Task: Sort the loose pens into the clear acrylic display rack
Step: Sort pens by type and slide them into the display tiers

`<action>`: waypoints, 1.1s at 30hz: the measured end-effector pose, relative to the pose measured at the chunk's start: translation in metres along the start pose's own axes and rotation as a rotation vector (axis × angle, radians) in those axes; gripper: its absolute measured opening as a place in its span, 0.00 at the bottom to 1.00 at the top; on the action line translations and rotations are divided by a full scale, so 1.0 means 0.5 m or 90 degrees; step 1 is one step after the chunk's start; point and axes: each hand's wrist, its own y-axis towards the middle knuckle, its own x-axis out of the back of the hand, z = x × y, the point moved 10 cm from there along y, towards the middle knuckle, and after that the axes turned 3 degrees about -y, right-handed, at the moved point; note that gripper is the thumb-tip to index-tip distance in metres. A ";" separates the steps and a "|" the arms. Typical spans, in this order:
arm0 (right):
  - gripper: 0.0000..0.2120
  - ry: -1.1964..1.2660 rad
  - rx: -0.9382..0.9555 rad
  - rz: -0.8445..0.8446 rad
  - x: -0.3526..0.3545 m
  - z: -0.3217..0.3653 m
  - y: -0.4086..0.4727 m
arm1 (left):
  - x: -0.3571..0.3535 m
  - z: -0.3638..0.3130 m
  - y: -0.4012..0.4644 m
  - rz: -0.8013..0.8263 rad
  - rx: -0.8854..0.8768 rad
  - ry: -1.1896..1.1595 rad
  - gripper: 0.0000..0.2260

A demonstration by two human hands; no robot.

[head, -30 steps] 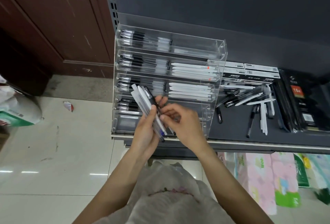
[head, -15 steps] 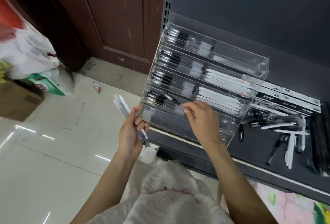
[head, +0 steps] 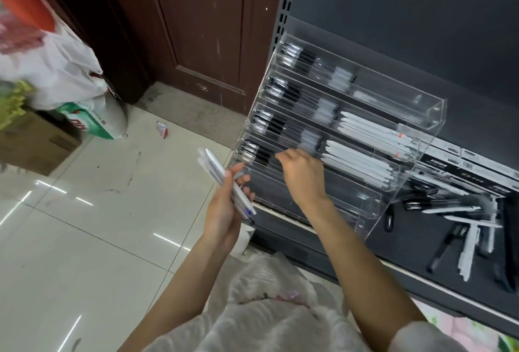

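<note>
Display rack: clear acrylic display rack (head: 432, 115) stood at the left end of a dark shelf (head: 421, 253), stepped tiers tilted toward the viewer.
Rack contents: black-capped pens (head: 269, 124) filled the left side of the upper four tiers; white pens (head: 365, 127) lay in the right side of the second and third tiers (the bottom tier looked unfilled).
Right hand: right hand (head: 304, 176) reached into the left side of the fourth tier, fingertips curled at the black-capped pens there; whether it had hold of a pen could not be told, since the fingers were blurred.
Left hand: left hand (head: 224, 208) was held just left of the rack, fingers wrapped around a bundle of pens (head: 222, 180), white barrels fanned up and to the left.
Loose stock: loose black and white pens (head: 463, 228) lay scattered on the shelf to the right of the rack, apart from it.
Boxed stock: flat pen boxes (head: 460, 163) lay behind the loose pens, along the shelf back.
Surroundings: glossy tiled floor (head: 84, 239), brown wooden door (head: 196, 28), cardboard box (head: 31, 143) and white plastic bag (head: 59, 70) at far left.
</note>
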 end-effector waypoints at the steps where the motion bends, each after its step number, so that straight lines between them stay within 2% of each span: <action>1: 0.13 0.005 -0.006 -0.001 -0.001 -0.002 0.002 | -0.001 0.000 0.001 -0.006 -0.005 0.021 0.14; 4: 0.13 0.060 -0.026 -0.033 0.018 -0.004 -0.004 | -0.013 0.004 0.004 -0.007 -0.004 0.050 0.14; 6: 0.08 0.173 -0.063 -0.053 0.059 -0.004 -0.021 | -0.029 0.004 0.007 0.014 -0.009 0.048 0.14; 8: 0.07 0.325 -0.133 -0.007 0.082 -0.005 -0.047 | -0.050 0.005 0.008 0.037 -0.015 0.040 0.15; 11: 0.08 0.517 -0.227 0.137 0.064 0.004 -0.093 | -0.087 0.019 0.004 0.083 -0.003 0.033 0.17; 15: 0.08 0.640 -0.314 0.147 0.059 -0.029 -0.124 | -0.125 0.048 0.000 0.140 0.004 0.103 0.19; 17: 0.07 0.552 -0.329 0.092 0.082 -0.089 -0.142 | -0.130 0.050 0.001 0.139 -0.021 0.201 0.19; 19: 0.06 0.300 -0.320 0.026 0.122 -0.168 -0.169 | -0.120 0.044 0.007 0.110 -0.052 0.290 0.19; 21: 0.06 0.110 -0.314 0.021 0.142 -0.232 -0.202 | -0.108 0.037 0.010 0.087 -0.071 0.343 0.21; 25: 0.04 -0.001 -0.288 0.155 0.097 -0.273 -0.231 | -0.099 0.034 0.015 0.053 -0.043 0.284 0.18; 33: 0.12 -0.082 -0.232 0.321 0.012 -0.263 -0.211 | -0.090 0.050 0.006 0.060 0.003 0.260 0.15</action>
